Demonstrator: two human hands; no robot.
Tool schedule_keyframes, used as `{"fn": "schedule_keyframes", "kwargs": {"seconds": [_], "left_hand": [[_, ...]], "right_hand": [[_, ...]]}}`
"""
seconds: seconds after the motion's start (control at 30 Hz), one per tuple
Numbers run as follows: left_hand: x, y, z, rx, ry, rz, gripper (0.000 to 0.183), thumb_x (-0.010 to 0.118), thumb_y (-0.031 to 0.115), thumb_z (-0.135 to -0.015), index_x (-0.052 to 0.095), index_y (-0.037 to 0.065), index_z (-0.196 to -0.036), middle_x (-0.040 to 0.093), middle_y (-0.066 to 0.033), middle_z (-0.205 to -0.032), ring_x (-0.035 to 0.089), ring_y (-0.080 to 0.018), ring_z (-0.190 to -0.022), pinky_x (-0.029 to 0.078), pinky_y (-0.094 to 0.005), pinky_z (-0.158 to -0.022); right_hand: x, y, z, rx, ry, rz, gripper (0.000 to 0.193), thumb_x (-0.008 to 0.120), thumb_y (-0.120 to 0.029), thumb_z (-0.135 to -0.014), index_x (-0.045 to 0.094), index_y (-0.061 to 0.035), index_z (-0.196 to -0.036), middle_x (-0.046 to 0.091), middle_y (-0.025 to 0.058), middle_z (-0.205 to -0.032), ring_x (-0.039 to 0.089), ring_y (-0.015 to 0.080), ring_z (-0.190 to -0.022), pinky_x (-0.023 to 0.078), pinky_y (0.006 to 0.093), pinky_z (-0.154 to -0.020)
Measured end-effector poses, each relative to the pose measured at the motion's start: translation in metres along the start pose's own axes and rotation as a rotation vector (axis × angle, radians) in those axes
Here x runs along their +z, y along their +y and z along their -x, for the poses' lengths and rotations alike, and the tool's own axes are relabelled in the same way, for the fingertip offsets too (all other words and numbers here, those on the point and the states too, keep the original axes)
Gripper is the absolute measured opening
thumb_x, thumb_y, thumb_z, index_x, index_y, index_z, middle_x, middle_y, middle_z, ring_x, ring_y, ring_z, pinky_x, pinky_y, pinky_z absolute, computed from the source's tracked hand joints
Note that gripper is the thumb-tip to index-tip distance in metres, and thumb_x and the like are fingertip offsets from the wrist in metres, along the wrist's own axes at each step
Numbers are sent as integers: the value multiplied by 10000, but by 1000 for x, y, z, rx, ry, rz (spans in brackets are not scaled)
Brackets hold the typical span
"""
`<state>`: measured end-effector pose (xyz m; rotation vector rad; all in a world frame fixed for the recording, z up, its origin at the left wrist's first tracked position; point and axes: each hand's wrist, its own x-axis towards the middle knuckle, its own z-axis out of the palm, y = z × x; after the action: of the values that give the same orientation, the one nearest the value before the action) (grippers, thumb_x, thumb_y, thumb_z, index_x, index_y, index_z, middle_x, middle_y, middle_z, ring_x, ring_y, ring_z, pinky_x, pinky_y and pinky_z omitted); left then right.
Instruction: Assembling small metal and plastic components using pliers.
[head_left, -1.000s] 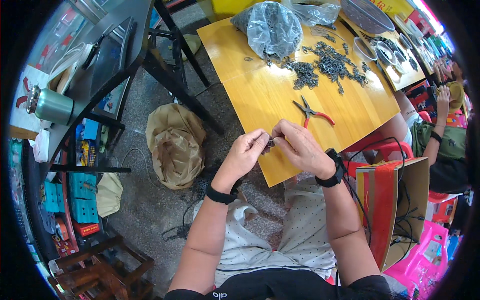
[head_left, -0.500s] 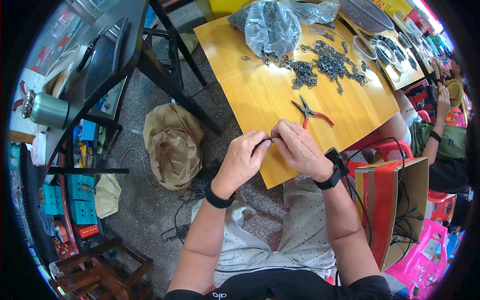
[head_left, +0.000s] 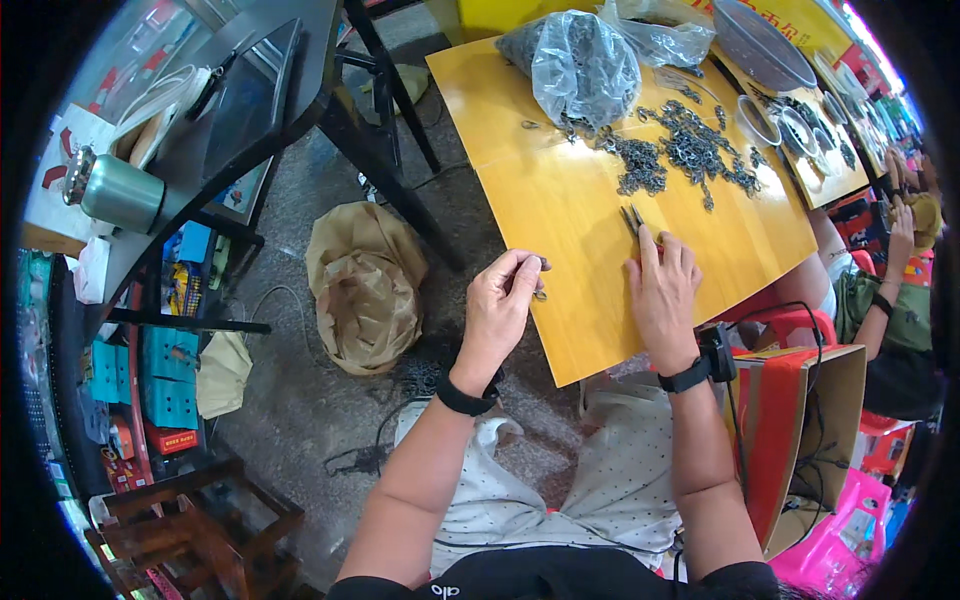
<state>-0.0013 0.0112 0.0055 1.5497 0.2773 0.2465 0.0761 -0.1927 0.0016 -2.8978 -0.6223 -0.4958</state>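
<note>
My left hand (head_left: 500,306) is just off the table's left edge, thumb and forefinger pinched together. Between them is a small dark metal piece (head_left: 544,264); its exact kind is too small to make out. A tiny ring-like part (head_left: 540,295) shows beneath the fingers. My right hand (head_left: 664,295) rests over the pliers (head_left: 631,217), fingers stretched out and slightly apart. Only the dark jaws stick out past the fingertips; the handles are hidden under the hand. Farther back on the yellow wooden table (head_left: 590,335) is a heap of small dark metal clasps with rings (head_left: 700,145).
A clear plastic bag (head_left: 585,70) full of metal pieces stands at the back. Clear plastic bowls (head_left: 758,120) are to its right. An open brown sack (head_left: 365,300) sits on the floor at left. A cardboard box (head_left: 800,440) with cables is beside my right arm; another person sits beyond.
My hands have parted: the left moved off the table's edge, still pinching the small piece, and the right reached onto the pliers. The view has shifted slightly.
</note>
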Motion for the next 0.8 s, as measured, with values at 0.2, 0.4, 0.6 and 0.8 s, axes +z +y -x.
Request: {"fn": "schedule_keyframes", "kwargs": {"seconds": [0.2,0.4,0.6,0.8], "left_hand": [[-1,-5,-3,19,39,-38,204,561,189,-1028,672,24,-981,587,25,-744,445,-26,-618,367,-209,-556],[0,-1,-1,78,107,-88,196,565,177,-1026,670,15,-992,600,19,-754,470,-28,-632,387,-210,-569],[2,1,1,123,148,-133,197,572,185,-1025,669,15,-1003,624,-1,-776,509,-33,-660,410,-206,-591],[8,2,1,80,201,-78,235,591,213,-1012,666,-9,-987,682,-88,-820,644,-142,-743,498,-292,-663]], "right_hand": [[15,20,-13,-82,129,-10,442,689,-138,-855,570,-8,-1261,561,142,-985,537,316,-953,431,426,-846],[1,9,-15,85,116,-365,375,703,-109,-840,580,24,-1168,531,155,-921,521,318,-901,422,426,-805],[-39,-38,3,58,-154,-977,188,633,-70,-870,600,14,-1036,499,145,-890,512,272,-815,420,381,-743],[-33,-49,2,71,-182,-987,214,570,-144,-983,574,16,-1124,584,192,-795,591,326,-686,452,414,-640]]}}
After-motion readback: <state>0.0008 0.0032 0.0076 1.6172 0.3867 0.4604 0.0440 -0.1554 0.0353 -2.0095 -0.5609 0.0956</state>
